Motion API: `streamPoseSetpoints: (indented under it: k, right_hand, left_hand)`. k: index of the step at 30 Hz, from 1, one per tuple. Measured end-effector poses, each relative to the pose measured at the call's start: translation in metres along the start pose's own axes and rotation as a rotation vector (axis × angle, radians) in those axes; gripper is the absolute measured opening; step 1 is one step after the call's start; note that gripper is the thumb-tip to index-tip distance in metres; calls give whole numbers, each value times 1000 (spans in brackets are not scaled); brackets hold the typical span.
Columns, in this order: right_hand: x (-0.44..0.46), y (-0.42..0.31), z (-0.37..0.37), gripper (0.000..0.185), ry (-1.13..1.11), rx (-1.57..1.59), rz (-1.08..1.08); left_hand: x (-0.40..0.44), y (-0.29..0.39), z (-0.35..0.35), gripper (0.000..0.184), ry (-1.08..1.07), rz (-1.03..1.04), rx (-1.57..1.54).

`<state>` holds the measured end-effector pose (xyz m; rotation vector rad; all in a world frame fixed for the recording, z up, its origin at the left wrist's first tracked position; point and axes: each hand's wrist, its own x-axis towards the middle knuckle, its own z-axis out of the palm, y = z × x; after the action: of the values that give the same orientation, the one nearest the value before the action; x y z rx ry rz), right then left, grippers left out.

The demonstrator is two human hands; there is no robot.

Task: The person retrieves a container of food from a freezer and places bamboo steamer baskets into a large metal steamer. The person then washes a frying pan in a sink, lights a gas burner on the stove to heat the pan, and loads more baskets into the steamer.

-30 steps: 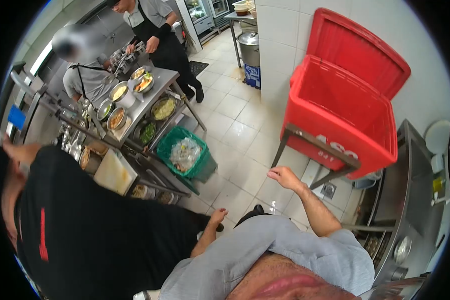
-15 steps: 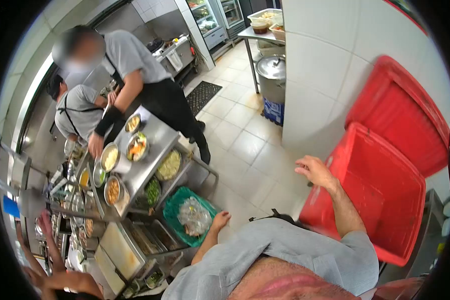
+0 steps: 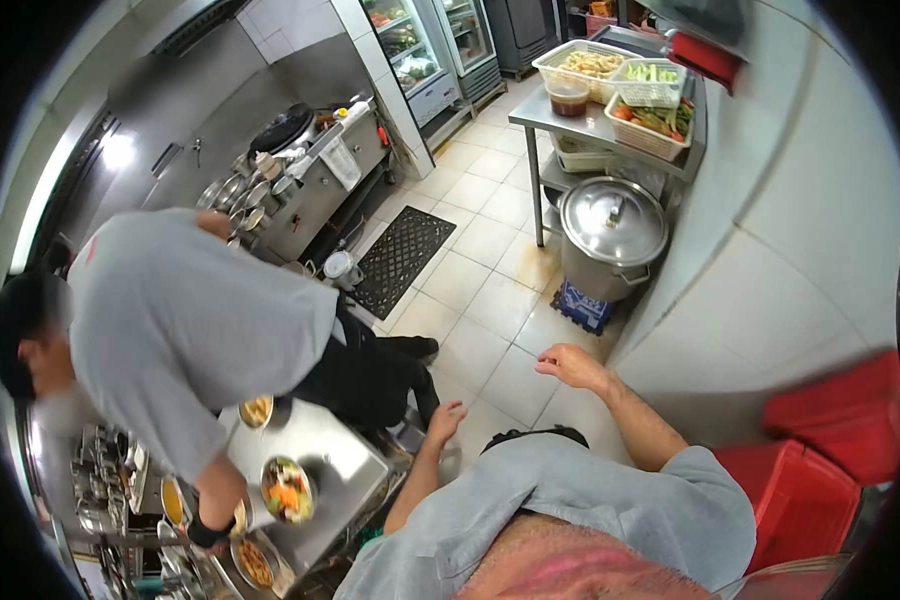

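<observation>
My left hand (image 3: 447, 423) hangs low beside the steel prep table (image 3: 355, 455), empty, its fingers slightly apart. Over the tiled floor, my right hand (image 3: 570, 365) is held forward with nothing in it and its fingers loosely bent apart. A bowl of mixed vegetables (image 3: 288, 490) stands on the prep table, left of my left hand. Beyond my right hand, a large lidded pot (image 3: 613, 232) sits on a blue crate (image 3: 581, 307).
A co-worker (image 3: 190, 310) in a grey shirt leans over the prep table at left. The red bin (image 3: 805, 505) is at lower right. A steel table (image 3: 590, 120) holds food baskets, with a black mat (image 3: 404, 262) on the floor and fridges (image 3: 405, 50) behind.
The view has moved forward past the red bin, towards the pot and basket table. The standing co-worker now appears closer and bends over the prep table. Both my hands remain empty.
</observation>
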<state>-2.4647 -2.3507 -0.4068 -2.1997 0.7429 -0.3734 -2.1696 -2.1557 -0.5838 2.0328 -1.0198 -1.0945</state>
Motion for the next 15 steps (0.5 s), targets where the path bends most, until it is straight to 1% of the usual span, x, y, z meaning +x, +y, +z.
streamPoseSetpoints:
  k: [1,2,3,5,7,8,9,10,11,12,13,14,15]
  right_hand:
    - [20,6,-11,33,-51,7,79]
    - [44,13,-21,32,-95,14,153]
    - [68,27,-31,32,-87,18,153]
    - [115,58,-50,32,38,63,232]
    - [173,87,-69,30,56,63,232]
    - [204,101,-81,29,66,64,228]
    - [235,108,-93,29,86,57,178]
    - [267,118,-99,29,78,61,172]
    - [305,131,-108,29,92,62,126]
    - [341,140,-116,29,108,72,85]
    - [378,141,-129,29,53,60,61]
    - [415,137,-141,29,58,71,58]
    - [452,131,-153,30,39,74,17]
  left_hand:
    - [26,33,-16,44,-7,-7,-1]
    - [46,80,-35,42,-19,1,-58]
    - [73,113,-52,41,-30,14,-113]
    - [145,138,-78,41,-28,18,-126]
    - [214,154,-97,40,13,33,-166]
    - [250,151,-105,41,25,34,-186]
    - [274,157,-113,41,55,4,-221]
    - [295,161,-122,41,87,-31,-253]
    - [325,149,-129,41,93,-65,-205]
    - [354,118,-135,42,97,-106,-148]
    - [372,98,-141,41,104,-180,-139]
    - [384,87,-149,39,109,-251,-131]
    - [388,96,-159,34,123,-362,-86]
